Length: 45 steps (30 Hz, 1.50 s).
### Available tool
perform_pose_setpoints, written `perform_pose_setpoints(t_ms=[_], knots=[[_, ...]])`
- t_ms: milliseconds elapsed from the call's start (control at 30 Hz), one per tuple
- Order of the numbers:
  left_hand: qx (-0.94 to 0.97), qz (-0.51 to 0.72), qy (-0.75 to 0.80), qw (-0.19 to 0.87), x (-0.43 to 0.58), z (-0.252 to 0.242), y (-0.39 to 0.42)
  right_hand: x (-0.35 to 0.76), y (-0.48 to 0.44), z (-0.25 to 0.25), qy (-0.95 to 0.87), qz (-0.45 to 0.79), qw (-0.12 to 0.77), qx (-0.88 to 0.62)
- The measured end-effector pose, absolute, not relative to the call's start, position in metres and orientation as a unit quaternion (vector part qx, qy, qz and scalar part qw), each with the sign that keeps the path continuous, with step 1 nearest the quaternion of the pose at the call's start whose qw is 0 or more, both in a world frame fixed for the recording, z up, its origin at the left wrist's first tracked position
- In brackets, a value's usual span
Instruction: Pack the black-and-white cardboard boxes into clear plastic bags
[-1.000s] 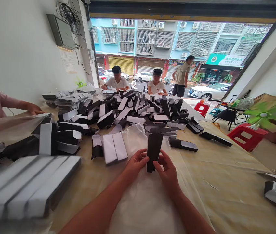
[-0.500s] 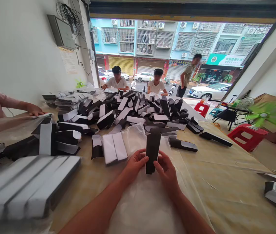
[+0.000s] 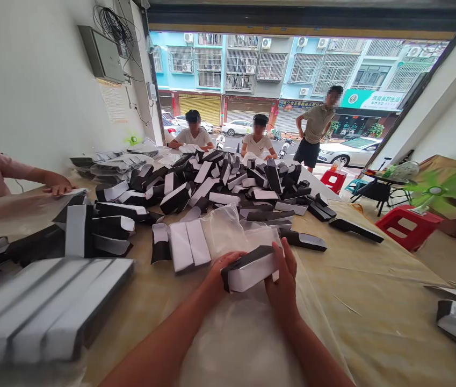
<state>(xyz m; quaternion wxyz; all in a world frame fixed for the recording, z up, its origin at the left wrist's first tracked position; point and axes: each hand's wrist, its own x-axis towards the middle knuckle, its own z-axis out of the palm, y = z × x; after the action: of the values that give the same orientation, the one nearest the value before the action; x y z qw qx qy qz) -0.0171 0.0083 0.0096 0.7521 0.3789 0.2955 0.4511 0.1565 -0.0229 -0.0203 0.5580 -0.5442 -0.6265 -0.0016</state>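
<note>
Between my two hands I hold a black-and-white paper box (image 3: 253,273), tilted lengthwise, with its white side toward me. My left hand (image 3: 222,271) grips its left end, the fingers mostly hidden behind it. At the right end, my right hand (image 3: 283,279) is closed on the box with its fingers up along the end. Beneath my hands lies a clear plastic bag (image 3: 236,333) spread on the table. Just left of them, two white boxes (image 3: 189,244) lie side by side, next to a black-and-white box (image 3: 160,243).
A large heap of black-and-white boxes (image 3: 219,183) covers the table's far part. Bagged white boxes (image 3: 50,306) sit at near left. A co-worker's hand (image 3: 57,184) rests on plastic at left. Other people are beyond the heap. Red stool (image 3: 409,226) and green fan (image 3: 435,191) stand at right.
The box in my hands has turned from upright with its black face showing to lying sideways, white side visible. My right hand has shifted to its right end. The standing person outside has turned.
</note>
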Motion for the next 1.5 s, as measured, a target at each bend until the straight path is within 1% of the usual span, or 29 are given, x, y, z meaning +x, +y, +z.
perform_pose_setpoints(t_ms=[167, 333, 500, 767, 967, 1067, 1233, 1500], knots=[[0.332, 0.479, 0.272, 0.766, -0.017, -0.001, 0.016, 0.151, -0.026, -0.02, -0.669, 0.033, 0.543, -0.507], [0.355, 0.518, 0.242, 0.74, -0.013, 0.0, 0.015, 0.15, -0.025, -0.022, -0.608, 0.086, 0.543, -0.573], [0.374, 0.494, 0.233, 0.749, -0.008, -0.007, 0.013, 0.152, -0.024, -0.022, -0.592, 0.154, 0.528, -0.589], [0.385, 0.5, 0.277, 0.724, -0.007, -0.015, 0.016, 0.153, -0.024, -0.018, -0.561, 0.244, 0.583, -0.535], [0.412, 0.513, 0.315, 0.684, -0.005, -0.012, 0.013, 0.152, -0.025, -0.017, -0.538, 0.301, 0.594, -0.516], [0.41, 0.514, 0.322, 0.681, -0.005, -0.011, 0.013, 0.153, -0.024, -0.017, -0.523, 0.335, 0.593, -0.512], [0.415, 0.51, 0.326, 0.679, -0.005, -0.01, 0.013, 0.154, -0.024, -0.016, -0.495, 0.351, 0.598, -0.523], [0.433, 0.493, 0.333, 0.677, -0.006, -0.008, 0.013, 0.153, -0.026, -0.014, -0.501, 0.349, 0.594, -0.524]])
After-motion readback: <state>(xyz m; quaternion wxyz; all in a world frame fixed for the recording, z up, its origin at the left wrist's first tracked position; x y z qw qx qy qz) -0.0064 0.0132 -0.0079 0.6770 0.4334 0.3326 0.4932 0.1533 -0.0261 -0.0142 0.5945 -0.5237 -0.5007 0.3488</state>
